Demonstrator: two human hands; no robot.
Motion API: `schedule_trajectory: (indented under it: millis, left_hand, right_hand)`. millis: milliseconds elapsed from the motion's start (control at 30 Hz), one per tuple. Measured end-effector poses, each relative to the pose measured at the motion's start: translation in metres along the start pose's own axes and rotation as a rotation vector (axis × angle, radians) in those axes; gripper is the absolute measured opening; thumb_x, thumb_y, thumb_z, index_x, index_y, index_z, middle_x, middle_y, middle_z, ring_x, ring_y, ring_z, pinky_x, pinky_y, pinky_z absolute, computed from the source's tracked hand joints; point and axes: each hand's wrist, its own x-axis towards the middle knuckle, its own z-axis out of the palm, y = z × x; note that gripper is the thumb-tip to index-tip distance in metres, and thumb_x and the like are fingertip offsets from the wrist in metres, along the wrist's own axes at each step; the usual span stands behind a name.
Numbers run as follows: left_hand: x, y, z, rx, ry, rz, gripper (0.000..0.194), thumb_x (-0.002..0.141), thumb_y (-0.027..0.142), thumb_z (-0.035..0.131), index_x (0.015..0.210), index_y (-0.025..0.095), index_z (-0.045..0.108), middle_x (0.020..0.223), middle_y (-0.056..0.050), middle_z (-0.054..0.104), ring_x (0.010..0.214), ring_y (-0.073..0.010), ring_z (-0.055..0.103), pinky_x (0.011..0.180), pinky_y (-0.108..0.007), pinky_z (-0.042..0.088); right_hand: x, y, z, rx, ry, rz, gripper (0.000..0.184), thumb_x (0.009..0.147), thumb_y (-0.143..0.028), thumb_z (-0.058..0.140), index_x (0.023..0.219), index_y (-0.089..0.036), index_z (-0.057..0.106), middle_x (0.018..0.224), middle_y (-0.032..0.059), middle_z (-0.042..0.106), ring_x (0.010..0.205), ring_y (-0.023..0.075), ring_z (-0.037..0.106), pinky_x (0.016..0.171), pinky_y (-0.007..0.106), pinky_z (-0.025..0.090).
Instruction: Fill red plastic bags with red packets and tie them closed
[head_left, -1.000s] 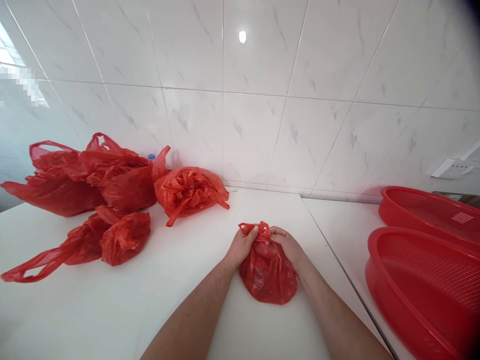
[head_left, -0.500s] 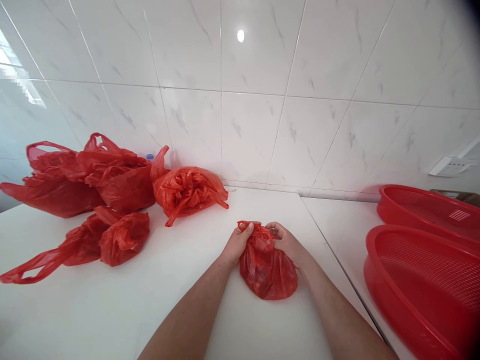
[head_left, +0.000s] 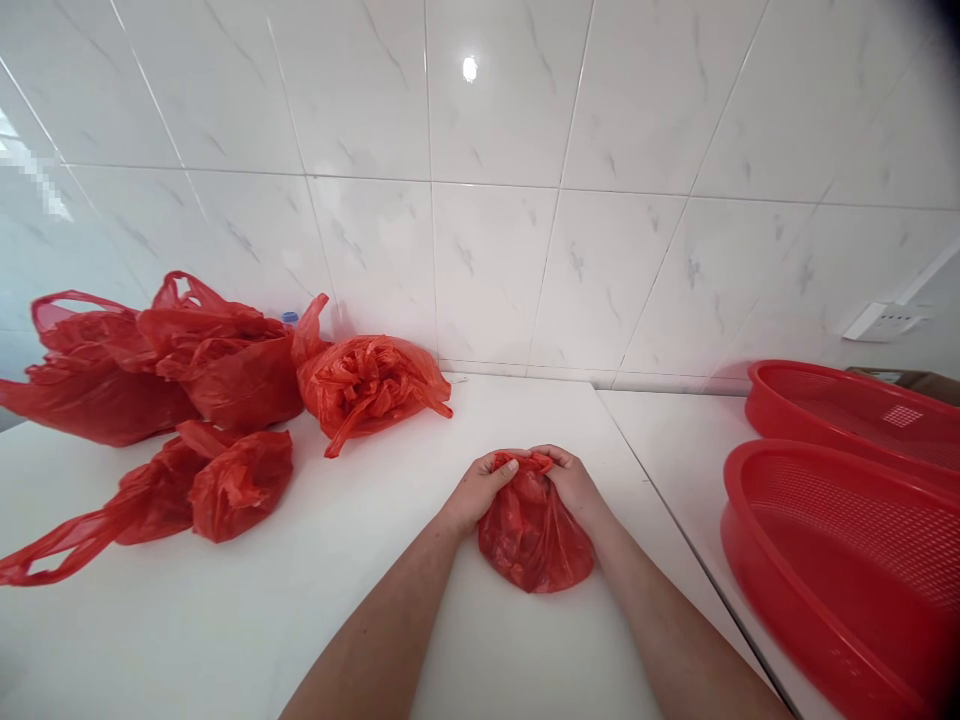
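Observation:
A small red plastic bag (head_left: pixel 535 540) rests on the white table (head_left: pixel 360 590), its lower part rounded and its contents not clear through the film. My left hand (head_left: pixel 480 492) grips the left side of its gathered top, thumb over the plastic. On the opposite side, my right hand (head_left: pixel 574 490) pinches the rim of the same opening, with some fingers hidden behind the film. Both hands are close together at the bag's far end.
Several filled red plastic bags stand at the left, among them a crumpled bag (head_left: pixel 375 385) by the tiled wall (head_left: pixel 495 270) and a smaller bag (head_left: pixel 240 485) nearer me. Two red baskets, including the near basket (head_left: pixel 757 560), are at the right. A socket (head_left: pixel 889 322) is on the wall.
My right hand has shifted its hold along the bag's top, where the knot-like bunch has become a wider rim. The view has turned slightly right.

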Motion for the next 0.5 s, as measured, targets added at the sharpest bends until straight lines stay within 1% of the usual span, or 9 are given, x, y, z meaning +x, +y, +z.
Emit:
schedule_trajectory:
  millis: [67, 133, 200, 300, 400, 500]
  left_hand:
    - [0.001, -0.001, 0.000, -0.030, 0.027, 0.013, 0.040, 0.079, 0.041, 0.059, 0.111, 0.017, 0.062, 0.106, -0.011, 0.065, 0.089, -0.0206, 0.062, 0.086, -0.036, 0.045]
    - [0.002, -0.002, 0.000, -0.058, 0.073, 0.040, 0.039, 0.080, 0.042, 0.057, 0.111, 0.017, 0.061, 0.107, -0.011, 0.065, 0.089, -0.0205, 0.062, 0.086, -0.037, 0.045]
    - [0.003, -0.003, -0.001, -0.044, 0.171, 0.107, 0.035, 0.081, 0.041, 0.055, 0.108, 0.019, 0.062, 0.111, -0.010, 0.063, 0.094, -0.0208, 0.061, 0.088, -0.037, 0.044]
    - [0.006, -0.005, -0.007, 0.090, 0.395, 0.221, 0.027, 0.081, 0.038, 0.054, 0.098, 0.020, 0.064, 0.109, -0.007, 0.063, 0.100, -0.0203, 0.057, 0.090, -0.035, 0.043]
    - [0.010, -0.005, -0.017, 0.234, 0.602, 0.284, 0.023, 0.082, 0.035, 0.050, 0.092, 0.020, 0.064, 0.101, -0.005, 0.063, 0.096, -0.0187, 0.056, 0.087, -0.033, 0.043]
    - [0.012, -0.003, -0.027, 0.291, 0.765, 0.360, 0.021, 0.082, 0.034, 0.047, 0.087, 0.020, 0.062, 0.093, -0.004, 0.061, 0.090, -0.0171, 0.055, 0.081, -0.031, 0.045]
  right_hand:
    - [-0.001, -0.003, -0.004, 0.184, -0.056, 0.067, 0.020, 0.065, -0.023, 0.065, 0.085, -0.022, 0.066, 0.077, -0.0007, 0.068, 0.067, 0.0160, 0.060, 0.067, 0.030, 0.047]
    - [-0.003, -0.005, -0.008, 0.327, -0.105, 0.099, 0.026, 0.067, -0.025, 0.067, 0.093, -0.022, 0.066, 0.088, 0.0022, 0.069, 0.075, 0.0179, 0.062, 0.073, 0.033, 0.048]
    - [-0.003, -0.006, -0.011, 0.429, -0.119, 0.091, 0.030, 0.071, -0.029, 0.067, 0.100, -0.023, 0.065, 0.094, 0.0038, 0.068, 0.078, 0.0182, 0.063, 0.075, 0.034, 0.049]
    - [0.001, -0.004, -0.018, 0.527, -0.067, 0.064, 0.026, 0.070, -0.029, 0.070, 0.095, -0.023, 0.066, 0.089, 0.0019, 0.069, 0.076, 0.0163, 0.063, 0.073, 0.031, 0.050]
    - [0.009, 0.000, -0.027, 0.578, 0.036, 0.022, 0.022, 0.062, -0.020, 0.075, 0.083, -0.023, 0.067, 0.077, -0.0020, 0.067, 0.069, 0.0124, 0.061, 0.067, 0.026, 0.051]
    - [0.016, 0.001, -0.042, 0.589, 0.121, -0.030, 0.023, 0.060, -0.015, 0.075, 0.078, -0.024, 0.066, 0.074, -0.0047, 0.065, 0.064, 0.0087, 0.058, 0.068, 0.023, 0.051]
